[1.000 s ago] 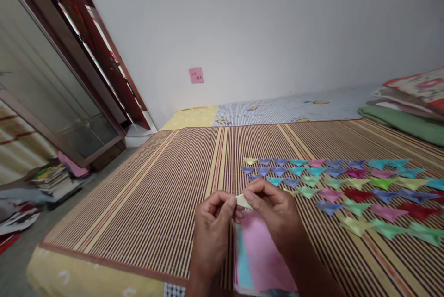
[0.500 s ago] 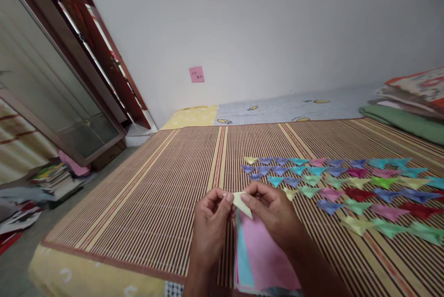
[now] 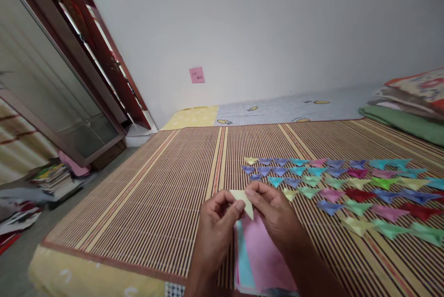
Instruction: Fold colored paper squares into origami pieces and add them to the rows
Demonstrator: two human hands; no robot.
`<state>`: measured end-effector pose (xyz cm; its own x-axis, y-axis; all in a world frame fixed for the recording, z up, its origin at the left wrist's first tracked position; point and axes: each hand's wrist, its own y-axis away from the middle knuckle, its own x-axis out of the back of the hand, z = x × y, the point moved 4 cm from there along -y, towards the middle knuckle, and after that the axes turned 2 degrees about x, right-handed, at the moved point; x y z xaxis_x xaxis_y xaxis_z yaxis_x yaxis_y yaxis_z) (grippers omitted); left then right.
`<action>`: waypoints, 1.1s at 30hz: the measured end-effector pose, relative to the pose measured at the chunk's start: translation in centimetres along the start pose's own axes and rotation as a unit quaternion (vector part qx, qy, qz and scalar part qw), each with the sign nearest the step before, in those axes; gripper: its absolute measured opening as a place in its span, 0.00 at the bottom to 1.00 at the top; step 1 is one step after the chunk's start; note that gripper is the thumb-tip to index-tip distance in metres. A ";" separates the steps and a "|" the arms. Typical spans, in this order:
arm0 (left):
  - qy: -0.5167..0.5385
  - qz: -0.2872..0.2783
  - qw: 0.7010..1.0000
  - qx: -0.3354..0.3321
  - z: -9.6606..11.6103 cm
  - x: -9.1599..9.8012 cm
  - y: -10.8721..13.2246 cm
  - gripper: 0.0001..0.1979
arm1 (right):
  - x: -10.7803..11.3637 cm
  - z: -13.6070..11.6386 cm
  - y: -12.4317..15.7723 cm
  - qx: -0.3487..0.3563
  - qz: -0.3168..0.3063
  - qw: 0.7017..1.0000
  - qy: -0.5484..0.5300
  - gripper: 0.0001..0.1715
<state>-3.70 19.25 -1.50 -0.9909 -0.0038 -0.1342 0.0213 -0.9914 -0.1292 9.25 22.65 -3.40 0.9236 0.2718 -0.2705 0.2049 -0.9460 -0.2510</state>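
Observation:
A small pale yellow folded paper [image 3: 247, 205], pointed at its lower end, is held up between both hands. My left hand [image 3: 217, 218] pinches its left side between thumb and fingers. At its upper right edge, my right hand [image 3: 272, 211] grips it the same way. Just below the hands lies a stack of coloured paper sheets [image 3: 267, 253], pink on top with light blue showing at the left. Several rows of folded paper pieces [image 3: 357, 195] in blue, green, pink, red and yellow spread out to the right of my right hand.
A striped bamboo mat [image 3: 149, 195] covers the bed. Folded bedding [image 3: 409, 107] is piled at the far right. A pink note [image 3: 197, 75] is stuck on the white wall. To the left, beyond the bed edge, stand a glass-panelled door [image 3: 69, 84] and stacked books [image 3: 52, 176].
My left hand has shifted right, its thumb now further over the yellow paper, closer to my right hand. The paper has turned slightly and its point hangs lower. The rows lie unchanged.

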 end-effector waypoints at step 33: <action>-0.176 0.144 0.960 -0.162 0.4 0.0 0.3 0.19 | -0.9 -2.5 0.9 0.140 0.083 0.961 0.222 0.06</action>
<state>-3.74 18.91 -1.11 -0.9202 -0.3718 0.1224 0.2847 -0.8504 -0.4425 9.47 21.15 -1.02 0.9961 -0.0395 0.0788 0.0048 -0.8683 -0.4959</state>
